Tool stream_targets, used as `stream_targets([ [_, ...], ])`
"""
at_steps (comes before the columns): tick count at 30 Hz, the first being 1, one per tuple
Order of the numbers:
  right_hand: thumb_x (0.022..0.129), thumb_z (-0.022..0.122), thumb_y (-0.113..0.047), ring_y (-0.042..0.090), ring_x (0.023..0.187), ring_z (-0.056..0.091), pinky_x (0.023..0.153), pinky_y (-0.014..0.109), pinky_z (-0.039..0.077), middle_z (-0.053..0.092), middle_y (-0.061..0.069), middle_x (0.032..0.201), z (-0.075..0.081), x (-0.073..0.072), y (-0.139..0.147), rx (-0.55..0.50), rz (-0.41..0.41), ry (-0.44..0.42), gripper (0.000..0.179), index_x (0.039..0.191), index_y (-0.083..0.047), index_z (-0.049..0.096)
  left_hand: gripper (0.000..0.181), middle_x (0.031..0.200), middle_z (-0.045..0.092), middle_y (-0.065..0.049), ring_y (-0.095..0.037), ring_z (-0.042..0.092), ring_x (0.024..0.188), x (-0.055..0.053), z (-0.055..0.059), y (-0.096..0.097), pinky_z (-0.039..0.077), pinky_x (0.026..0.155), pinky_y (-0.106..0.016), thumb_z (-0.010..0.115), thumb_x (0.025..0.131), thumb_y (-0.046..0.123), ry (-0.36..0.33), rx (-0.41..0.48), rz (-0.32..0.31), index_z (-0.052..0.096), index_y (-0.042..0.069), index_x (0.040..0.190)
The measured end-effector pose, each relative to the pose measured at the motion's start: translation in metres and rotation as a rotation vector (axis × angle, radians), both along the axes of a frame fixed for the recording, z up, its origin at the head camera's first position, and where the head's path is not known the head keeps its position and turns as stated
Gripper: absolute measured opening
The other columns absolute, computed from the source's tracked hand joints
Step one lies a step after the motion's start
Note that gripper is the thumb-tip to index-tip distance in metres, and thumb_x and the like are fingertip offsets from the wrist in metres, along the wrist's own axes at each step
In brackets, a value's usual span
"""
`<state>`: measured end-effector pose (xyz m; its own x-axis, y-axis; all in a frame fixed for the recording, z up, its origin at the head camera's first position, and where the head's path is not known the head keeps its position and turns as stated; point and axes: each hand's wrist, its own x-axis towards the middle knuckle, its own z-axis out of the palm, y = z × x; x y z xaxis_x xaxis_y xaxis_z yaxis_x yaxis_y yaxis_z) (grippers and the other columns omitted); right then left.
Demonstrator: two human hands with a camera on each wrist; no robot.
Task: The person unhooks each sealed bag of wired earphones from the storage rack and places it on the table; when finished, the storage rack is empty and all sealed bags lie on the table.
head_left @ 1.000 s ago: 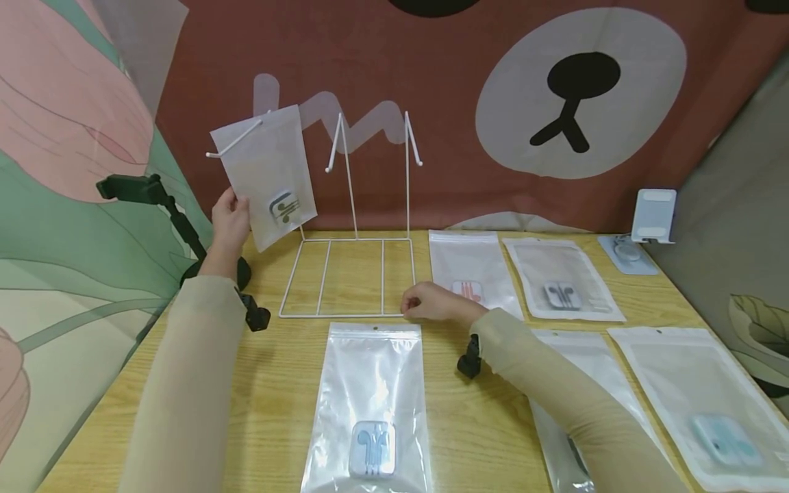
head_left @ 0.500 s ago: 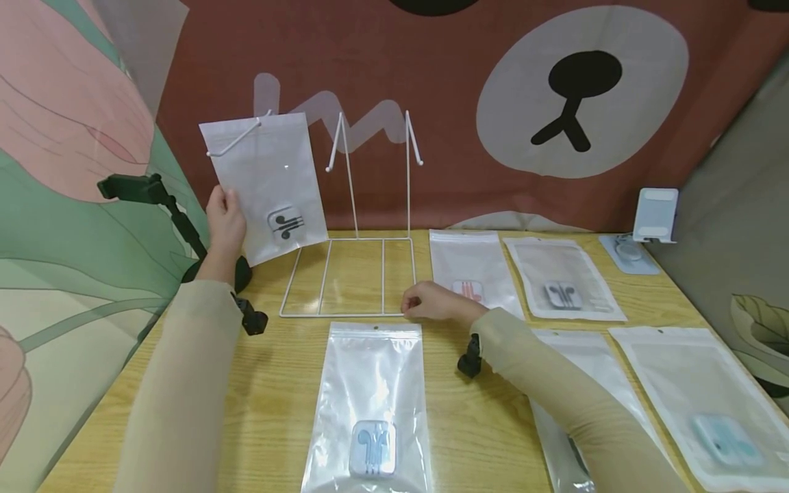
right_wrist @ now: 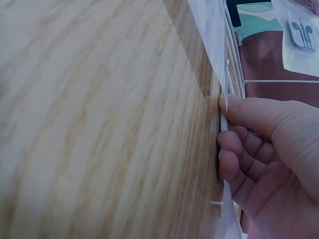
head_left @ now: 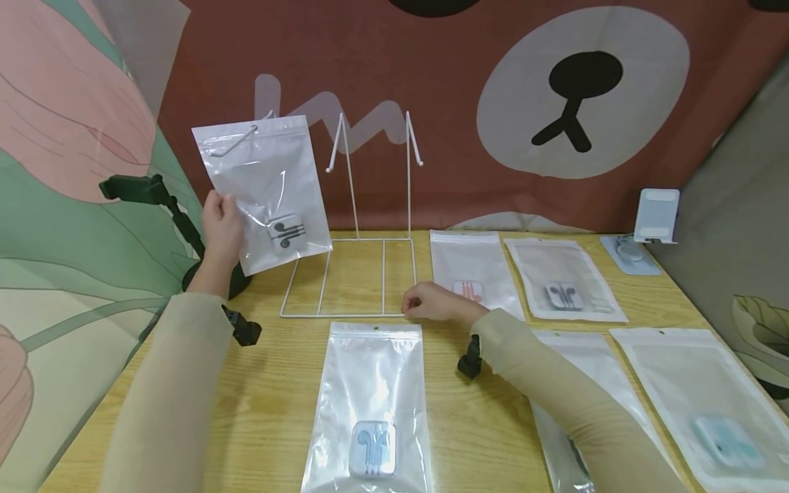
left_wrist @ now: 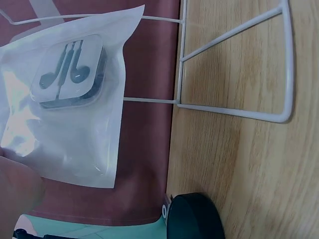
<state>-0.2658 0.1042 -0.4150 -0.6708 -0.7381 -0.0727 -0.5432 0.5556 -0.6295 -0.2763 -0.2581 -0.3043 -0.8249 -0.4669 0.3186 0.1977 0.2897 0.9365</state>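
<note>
A clear zip bag (head_left: 271, 185) with boxed dark earphones (left_wrist: 67, 72) in it hangs tilted at the left hook of a white wire display rack (head_left: 335, 315). The hook's rod passes in front of the bag's top. My left hand (head_left: 222, 226) pinches the bag's left edge. In the left wrist view only part of that hand shows at the lower left. My right hand (head_left: 431, 301) holds the rack's front right corner against the table; in the right wrist view its thumb and curled fingers (right_wrist: 230, 164) lie at the white wire.
A zip bag (head_left: 376, 370) with light-blue boxed earphones lies before the rack. Several more bags, such as one with pink earphones (head_left: 474, 263), lie at the right. A black stand (head_left: 175, 219) is at the left, a phone holder (head_left: 655, 216) at the back right.
My left hand has turned the hanging bag to face forward and drawn it slightly left and down. The right hand has stayed at the rack's corner.
</note>
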Motion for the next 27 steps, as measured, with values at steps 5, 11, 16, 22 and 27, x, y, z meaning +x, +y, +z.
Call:
stream_targets([
  [5, 0.084, 0.064, -0.007, 0.008, 0.070, 0.054, 0.067, 0.023, 0.047, 0.059, -0.006, 0.073, 0.000, 0.000, 0.000, -0.003, -0.006, -0.007, 0.008, 0.078, -0.010, 0.065, 0.018, 0.090, 0.042, 0.005, -0.007, 0.039, 0.083, 0.010, -0.001, -0.005, 0.033, 0.072, -0.021, 0.034, 0.100, 0.026, -0.033, -0.004, 0.002, 0.049, 0.016, 0.101],
  [11, 0.084, 0.065, -0.007, 0.008, 0.070, 0.054, 0.067, 0.023, 0.047, 0.059, -0.007, 0.072, 0.002, 0.002, 0.000, -0.003, -0.012, -0.009, 0.007, 0.077, -0.010, 0.066, 0.028, 0.099, 0.049, 0.004, -0.005, 0.041, 0.084, 0.020, -0.002, -0.011, 0.034, 0.072, -0.021, 0.036, 0.100, 0.025, -0.035, -0.007, 0.012, 0.053, 0.008, 0.115],
  [16, 0.084, 0.064, -0.006, 0.007, 0.070, 0.053, 0.067, 0.023, 0.047, 0.059, -0.006, 0.073, 0.004, 0.004, 0.000, -0.007, -0.005, -0.002, 0.007, 0.078, -0.009, 0.066, 0.030, 0.101, 0.049, 0.003, -0.005, 0.043, 0.087, 0.029, -0.001, -0.013, 0.036, 0.074, -0.019, 0.038, 0.100, 0.019, -0.023, 0.061, -0.011, 0.053, 0.004, 0.122],
  [22, 0.084, 0.064, -0.006, 0.008, 0.070, 0.053, 0.067, 0.023, 0.047, 0.059, -0.006, 0.073, 0.003, 0.003, 0.000, -0.010, -0.002, -0.002, 0.007, 0.078, -0.009, 0.065, 0.024, 0.103, 0.050, 0.001, -0.007, 0.045, 0.094, 0.041, -0.001, -0.015, 0.037, 0.077, -0.016, 0.039, 0.099, 0.015, 0.005, 0.174, -0.059, 0.055, 0.008, 0.115],
  [27, 0.084, 0.064, -0.006, 0.008, 0.069, 0.053, 0.066, 0.023, 0.047, 0.059, -0.007, 0.072, 0.002, 0.002, 0.000, 0.001, -0.011, -0.008, 0.008, 0.077, -0.010, 0.065, 0.016, 0.098, 0.050, 0.002, -0.007, 0.046, 0.087, 0.054, 0.000, -0.017, 0.039, 0.072, -0.015, 0.040, 0.099, 0.015, 0.025, 0.191, -0.085, 0.056, 0.015, 0.102],
])
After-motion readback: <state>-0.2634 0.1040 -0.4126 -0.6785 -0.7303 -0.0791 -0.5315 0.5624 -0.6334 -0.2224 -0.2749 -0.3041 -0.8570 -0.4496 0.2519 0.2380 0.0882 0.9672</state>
